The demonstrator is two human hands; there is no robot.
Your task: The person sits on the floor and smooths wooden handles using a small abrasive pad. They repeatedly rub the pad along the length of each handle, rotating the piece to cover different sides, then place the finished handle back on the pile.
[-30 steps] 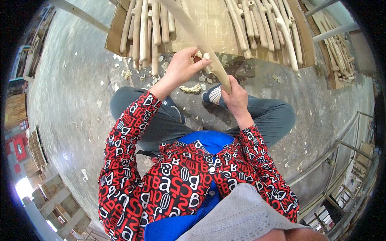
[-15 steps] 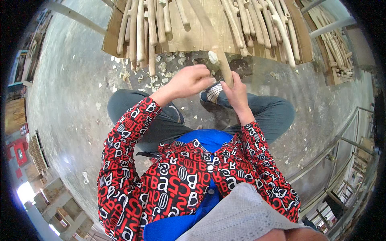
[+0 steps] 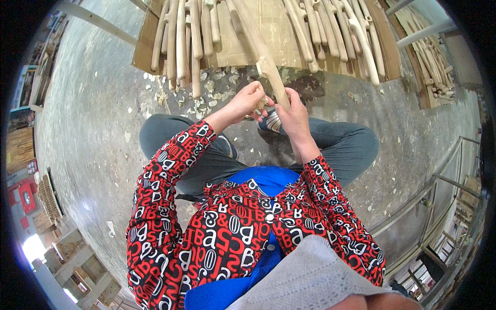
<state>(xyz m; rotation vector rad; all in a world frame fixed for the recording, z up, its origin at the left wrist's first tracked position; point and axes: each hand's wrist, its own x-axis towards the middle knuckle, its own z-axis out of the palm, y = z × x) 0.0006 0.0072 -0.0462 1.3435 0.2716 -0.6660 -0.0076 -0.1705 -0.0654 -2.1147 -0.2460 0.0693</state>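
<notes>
A long pale wooden stick (image 3: 275, 81) with a short stub on its left side slants from my lap side toward the far cardboard. Its near end is in my right hand (image 3: 295, 116), whose fingers and thumb wrap round the wood. My left hand (image 3: 249, 102) is just left of that end, its fingers curled in. Something small, tan and crumpled shows at those fingertips; its kind is unclear. Pale shavings (image 3: 202, 106) lie on the floor beyond my left hand.
Several more wooden sticks lie on a cardboard sheet (image 3: 243, 56) ahead, in a left group (image 3: 181, 46) and a right group (image 3: 338, 36). Another stack of sticks (image 3: 434, 62) is at the far right. My bent legs (image 3: 341, 150) flank the work area; metal rails (image 3: 439, 181) stand at right.
The stick has turned slightly, its stub now pointing further left. My right hand has shifted a little left, and my left hand has come nearer the stick's near end, fingers curled.
</notes>
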